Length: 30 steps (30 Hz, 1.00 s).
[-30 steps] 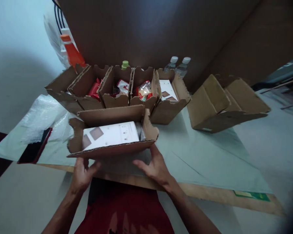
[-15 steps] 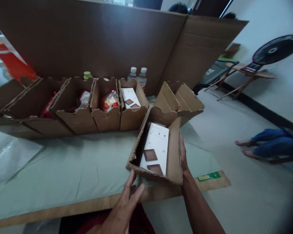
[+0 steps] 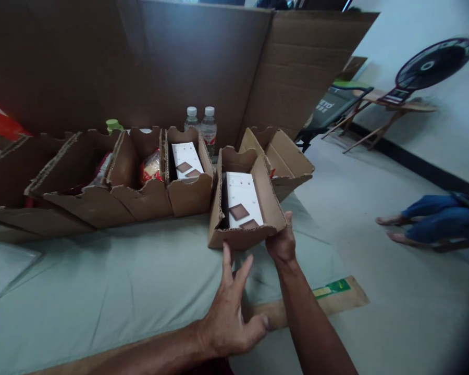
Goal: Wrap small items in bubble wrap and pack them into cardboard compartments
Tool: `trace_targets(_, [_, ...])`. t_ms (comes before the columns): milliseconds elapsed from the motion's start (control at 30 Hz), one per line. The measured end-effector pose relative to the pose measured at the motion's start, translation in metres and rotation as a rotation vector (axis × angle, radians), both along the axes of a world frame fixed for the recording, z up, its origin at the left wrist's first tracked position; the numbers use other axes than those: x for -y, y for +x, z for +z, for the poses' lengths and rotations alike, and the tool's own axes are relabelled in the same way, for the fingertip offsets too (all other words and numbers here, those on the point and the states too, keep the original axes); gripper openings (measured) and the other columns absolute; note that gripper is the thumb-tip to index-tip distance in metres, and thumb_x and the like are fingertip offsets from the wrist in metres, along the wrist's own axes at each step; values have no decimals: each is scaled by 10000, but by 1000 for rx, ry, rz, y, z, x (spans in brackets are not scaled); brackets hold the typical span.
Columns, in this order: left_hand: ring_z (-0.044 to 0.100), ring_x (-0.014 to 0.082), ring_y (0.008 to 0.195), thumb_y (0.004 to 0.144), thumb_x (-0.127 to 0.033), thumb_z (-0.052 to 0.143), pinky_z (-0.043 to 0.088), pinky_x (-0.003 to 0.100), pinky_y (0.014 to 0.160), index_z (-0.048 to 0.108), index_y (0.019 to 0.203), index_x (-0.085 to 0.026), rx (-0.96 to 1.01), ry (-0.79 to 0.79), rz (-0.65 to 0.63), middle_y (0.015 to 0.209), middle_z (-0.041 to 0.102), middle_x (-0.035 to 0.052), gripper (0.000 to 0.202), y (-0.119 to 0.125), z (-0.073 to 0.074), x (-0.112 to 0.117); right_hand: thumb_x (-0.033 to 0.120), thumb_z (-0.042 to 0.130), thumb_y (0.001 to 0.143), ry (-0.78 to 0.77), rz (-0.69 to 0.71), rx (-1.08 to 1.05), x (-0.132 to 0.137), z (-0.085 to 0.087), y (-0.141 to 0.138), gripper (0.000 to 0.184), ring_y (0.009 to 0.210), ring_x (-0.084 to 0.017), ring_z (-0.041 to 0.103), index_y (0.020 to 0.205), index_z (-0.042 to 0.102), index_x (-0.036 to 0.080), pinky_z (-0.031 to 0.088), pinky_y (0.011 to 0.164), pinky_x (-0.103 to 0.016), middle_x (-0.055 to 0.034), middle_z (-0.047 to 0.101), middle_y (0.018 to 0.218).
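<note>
An open-topped cardboard bin (image 3: 274, 204) stands at the right end of a row of similar bins, its front a little skewed toward me. Inside lies a white box (image 3: 243, 195) with brown squares printed on it. My right hand (image 3: 282, 240) grips the bin's front right corner from below, with some fingers hidden. Below the bin's front wall, my left hand (image 3: 234, 307) has its fingers spread, and one fingertip touches or nearly touches the cardboard. To the left, a neighbouring bin (image 3: 190, 197) holds another white box (image 3: 186, 159).
More bins (image 3: 140, 202) continue leftward, one with a red snack packet (image 3: 151, 165). Two bottles (image 3: 208, 127) stand behind, before a tall cardboard screen (image 3: 203, 57). Another bin (image 3: 287, 156) is at right. A fan (image 3: 433, 65) and a seated person's legs (image 3: 433, 219) are beyond the table (image 3: 140, 271).
The bin with the white box has moved away from me, up against the row, with my right hand on it. My left hand has moved forward and right, its fingers more spread.
</note>
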<state>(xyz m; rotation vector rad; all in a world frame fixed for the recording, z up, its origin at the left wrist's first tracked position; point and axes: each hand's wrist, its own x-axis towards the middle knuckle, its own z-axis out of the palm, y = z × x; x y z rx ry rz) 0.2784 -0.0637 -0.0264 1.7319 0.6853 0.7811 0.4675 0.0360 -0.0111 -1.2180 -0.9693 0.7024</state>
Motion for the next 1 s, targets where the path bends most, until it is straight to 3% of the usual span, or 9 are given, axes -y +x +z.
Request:
trace_targets(167, [-113,446,1598,729,-163,709,269,637,1248,117,1655,-329,58,-113,106,1693,-364,20,1112,47,5,-24,818,497,861,14,35,-104,3,-4,3,732,1312,-311,615,1266,695,242,513,1086,-493,-86,725,1307])
trace_targets(267, [-53,451,1605,714,-184,717,328,623,1227,197,1638,-256,86,-137,144,1723,-281,87,1063,63,10,-46,727,546,907,24,50,-62,0,-1,7,633,1320,-290,608,1270,685,228,480,1119,-481,-96,703,1350])
trace_targets(400, [78,429,1608,724,-215,703,458,564,1145,251,1608,-179,136,-191,190,1731,-188,186,993,79,22,-79,669,568,930,-37,-59,32,8,4,17,590,1254,-293,651,1277,679,204,512,1049,-482,-130,702,1347])
trace_targets(567, [282,424,1555,746,-244,712,522,526,1079,304,1581,-143,147,-223,254,1729,-110,238,935,88,34,-105,549,638,927,-88,-131,247,37,10,17,440,1155,-274,691,1178,734,201,532,1007,-464,-122,748,1244])
trace_targets(700, [398,376,1494,747,-205,707,539,493,1059,357,1560,-204,145,-206,270,1744,-60,193,885,58,32,-93,407,641,951,-16,-113,452,36,38,-3,288,961,-217,727,1147,734,219,569,915,-405,-78,781,1072])
trace_targets(800, [589,320,1297,771,-182,676,608,454,930,454,1506,-250,85,-207,281,1753,-11,156,770,13,26,-64,340,602,968,56,54,579,8,70,-35,386,807,-168,712,1336,646,233,582,809,-334,-24,761,937])
trace_targets(900, [663,281,1142,831,-208,639,635,426,815,566,1415,-268,0,-179,337,1738,135,153,592,-37,18,-36,274,615,932,-44,257,857,-37,98,-72,609,717,-170,689,1527,485,254,555,763,-318,11,746,840])
trace_targets(933, [659,285,1158,850,-214,624,631,433,838,601,1376,-261,-16,-145,366,1718,208,158,529,-52,15,-30,259,626,918,-105,291,967,-51,104,-83,614,719,-186,692,1518,499,259,541,757,-322,6,750,828])
trace_targets(1000, [652,290,1185,884,-222,594,617,448,894,657,1296,-243,-37,-65,433,1660,338,170,417,-78,13,-23,259,623,917,-207,288,1131,-70,112,-100,446,769,-226,710,1363,641,252,513,746,-329,-25,764,839])
